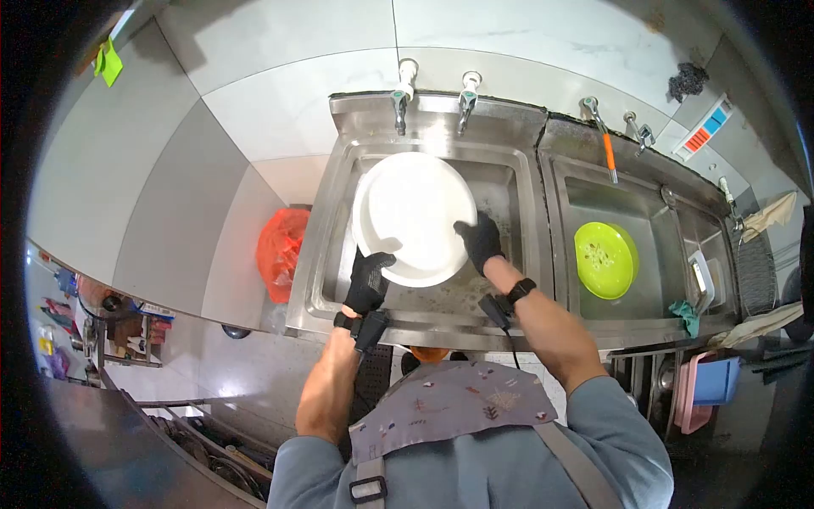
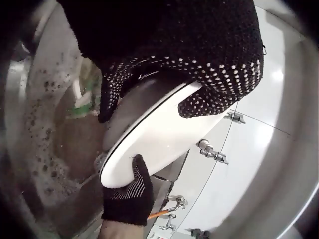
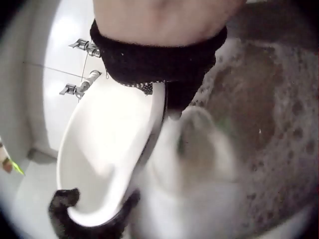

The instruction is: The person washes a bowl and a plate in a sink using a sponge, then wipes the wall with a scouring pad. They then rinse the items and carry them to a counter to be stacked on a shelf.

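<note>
A large white plate (image 1: 415,212) with a thin dark line along its rim is held between both hands over the left sink. At its near left edge my left hand (image 1: 368,282), in a black dotted glove, grips the rim, thumb on the upper face and fingers underneath in the left wrist view. My right hand (image 1: 482,241), also gloved, holds the right edge with the thumb over the top; its other fingers are mostly hidden. Below the plate, soapy water (image 3: 249,99) shows in the right wrist view, with a blurred white object (image 3: 189,199) in it.
Taps (image 1: 400,110) stick out over the back of the left sink (image 1: 527,280). In the sink to the right lies a lime-green bowl (image 1: 623,267), with an orange-handled tap hose (image 1: 610,157) above. A red bag (image 1: 282,253) stands left of the counter.
</note>
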A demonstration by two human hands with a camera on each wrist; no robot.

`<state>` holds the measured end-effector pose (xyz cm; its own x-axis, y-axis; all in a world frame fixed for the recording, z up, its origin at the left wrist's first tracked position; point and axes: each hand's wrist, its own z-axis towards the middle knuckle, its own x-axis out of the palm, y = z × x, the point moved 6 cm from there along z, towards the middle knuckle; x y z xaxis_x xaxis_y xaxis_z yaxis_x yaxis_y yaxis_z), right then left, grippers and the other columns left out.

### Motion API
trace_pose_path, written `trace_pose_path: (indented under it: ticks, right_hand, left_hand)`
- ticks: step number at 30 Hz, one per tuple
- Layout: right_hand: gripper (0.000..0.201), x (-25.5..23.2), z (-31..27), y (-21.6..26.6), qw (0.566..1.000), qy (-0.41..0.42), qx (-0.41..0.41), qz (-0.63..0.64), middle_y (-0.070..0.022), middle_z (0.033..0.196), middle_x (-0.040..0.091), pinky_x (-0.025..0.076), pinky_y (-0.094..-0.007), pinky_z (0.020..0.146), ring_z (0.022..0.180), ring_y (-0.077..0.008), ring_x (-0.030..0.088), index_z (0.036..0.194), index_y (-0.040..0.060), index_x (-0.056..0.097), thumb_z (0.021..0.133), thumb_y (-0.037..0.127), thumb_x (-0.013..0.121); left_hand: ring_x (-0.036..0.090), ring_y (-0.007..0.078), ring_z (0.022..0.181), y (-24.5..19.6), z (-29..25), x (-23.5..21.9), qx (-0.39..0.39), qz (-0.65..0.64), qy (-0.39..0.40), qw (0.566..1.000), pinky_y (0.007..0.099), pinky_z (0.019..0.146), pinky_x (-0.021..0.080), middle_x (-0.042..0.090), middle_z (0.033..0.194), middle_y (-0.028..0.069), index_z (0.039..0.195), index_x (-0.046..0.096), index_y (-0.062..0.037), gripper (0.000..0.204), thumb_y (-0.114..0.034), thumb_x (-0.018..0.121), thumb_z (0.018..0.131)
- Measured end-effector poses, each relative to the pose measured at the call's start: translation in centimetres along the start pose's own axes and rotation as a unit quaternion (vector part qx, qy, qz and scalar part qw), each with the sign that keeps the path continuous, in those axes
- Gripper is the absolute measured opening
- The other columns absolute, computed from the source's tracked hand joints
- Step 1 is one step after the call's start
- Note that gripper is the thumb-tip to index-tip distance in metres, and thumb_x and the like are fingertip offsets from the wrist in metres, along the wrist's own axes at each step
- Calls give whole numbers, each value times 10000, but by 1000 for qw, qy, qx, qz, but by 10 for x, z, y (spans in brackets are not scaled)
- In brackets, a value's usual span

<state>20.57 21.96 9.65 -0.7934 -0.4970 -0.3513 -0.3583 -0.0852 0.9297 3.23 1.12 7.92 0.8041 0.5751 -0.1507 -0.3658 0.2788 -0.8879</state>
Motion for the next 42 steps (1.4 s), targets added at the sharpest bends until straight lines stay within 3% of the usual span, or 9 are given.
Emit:
trace_pose_path:
  ticks: [3, 8, 11, 13, 16, 19, 22, 25, 42]
  right_hand:
    - [478, -2, 22, 1, 983, -90, -83, -134, -280, 1007, 665, 505, -484, 839, 935, -410, 657, 1171, -35, 580, 816, 274, 666]
    - [500, -3, 32, 3, 975, -53, -101, -192, -290, 981, 663, 506, -514, 828, 927, -448, 642, 1103, -16, 597, 864, 423, 603]
    - [527, -4, 33, 14, 969, -33, -104, -223, -277, 954, 671, 515, -509, 813, 891, -441, 653, 1069, -20, 603, 877, 469, 573]
    - [517, -4, 37, 17, 956, -32, -115, -268, -282, 876, 669, 518, -505, 788, 854, -434, 661, 977, -17, 627, 861, 484, 570]
    - [511, 0, 43, 15, 946, -45, -98, -304, -290, 870, 670, 525, -499, 795, 853, -437, 664, 969, -32, 629, 843, 459, 569]
    - [501, -2, 45, 14, 945, -25, -75, -319, -298, 874, 671, 530, -493, 802, 860, -437, 669, 963, -52, 629, 805, 420, 571]
    - [526, 1, 49, 5, 942, -9, -39, -333, -283, 916, 675, 542, -478, 814, 872, -421, 671, 1046, -56, 603, 759, 385, 587]
    - [532, 1, 51, -5, 945, -1, -11, -328, -289, 946, 671, 540, -481, 833, 902, -421, 666, 1053, -57, 602, 748, 379, 598]
    - [553, 9, 63, -28, 944, 29, -45, -327, -315, 995, 654, 521, -486, 865, 965, -451, 644, 1086, -79, 577, 714, 328, 624]
  left_hand:
    - [604, 306, 1064, -19, -5, 10, -59, -122, -46, 990, 396, 904, 500, 603, 1145, 185, 1052, 620, -26, 227, 40, 609, 836]
    - [585, 336, 1094, -24, -11, 16, -80, -191, -74, 975, 415, 925, 483, 554, 1206, 209, 995, 638, -47, 201, 64, 585, 836]
    - [559, 303, 1134, -48, -6, 18, -79, -198, -82, 974, 393, 954, 465, 540, 1235, 196, 1079, 612, -17, 257, 44, 590, 830]
    - [565, 230, 1114, -63, 2, 23, -108, -122, -71, 984, 314, 908, 497, 538, 1245, 133, 1430, 343, -6, 753, 5, 594, 720]
    - [526, 248, 1195, -78, 8, 32, -130, -147, -117, 974, 321, 965, 480, 504, 1315, 140, 1472, 283, -12, 863, 31, 602, 672]
    - [489, 254, 1251, -73, 9, 38, -143, -185, -97, 967, 335, 1033, 437, 469, 1370, 145, 1489, 247, -12, 918, 42, 611, 648]
    - [448, 261, 1281, -67, 7, 44, -112, -98, -99, 984, 373, 1102, 358, 475, 1369, 144, 1475, 307, -17, 883, -105, 710, 694]
    - [459, 263, 1281, -63, 7, 49, -126, -118, -66, 983, 358, 1089, 370, 464, 1384, 155, 1489, 246, -10, 943, 12, 649, 637]
    - [484, 258, 1264, -54, 12, 43, -126, -85, -63, 986, 355, 1072, 402, 466, 1388, 161, 1502, 242, -21, 920, 31, 610, 661]
